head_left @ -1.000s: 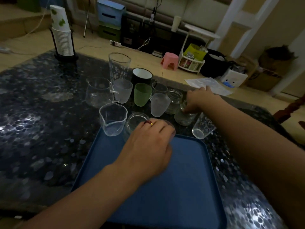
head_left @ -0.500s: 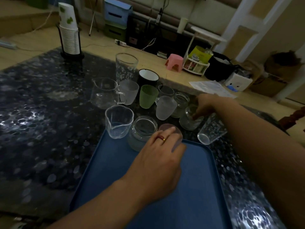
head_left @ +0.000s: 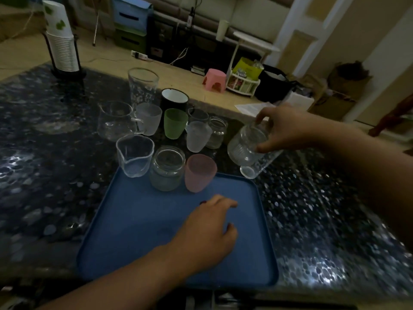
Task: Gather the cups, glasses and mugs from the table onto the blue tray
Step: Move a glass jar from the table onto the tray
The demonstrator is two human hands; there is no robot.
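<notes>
While the right hand [head_left: 288, 130] lifts it, the ribbed clear glass jar [head_left: 247, 145] hangs tilted in the air, pinched at its neck: thumb on the near side, the other fingers curled over the rim on the far side. Just below the jar, under those fingertips, a tall clear patterned tumbler [head_left: 257, 166] lies on its side on the dark speckled table [head_left: 335, 209], its mouth just beside the far right corner of the flat blue plastic tray [head_left: 138, 238].

Glass like this is stiff, smooth and breakable, and a jar this thick is likely weighty for a rim pinch; I judge a grip round the ribbed body would hold surer, since the ribs give purchase where the neck may slip. It should be set down gently, clear of its neighbours.

Beyond the left hand [head_left: 207, 233], which hovers over the tray with fingers loosely bent and holding nothing, three pieces stand along the tray's far edge: a frosted pink plastic cup [head_left: 200, 173], a round clear glass jar [head_left: 167, 168] touching it, and a clear spouted glass beaker [head_left: 135, 155].

Farther past them, on the table, wait a green plastic cup [head_left: 175, 123], frosted cups, another jar, a glass pitcher [head_left: 115, 120], a tall glass and a black enamel mug [head_left: 174, 99].
</notes>
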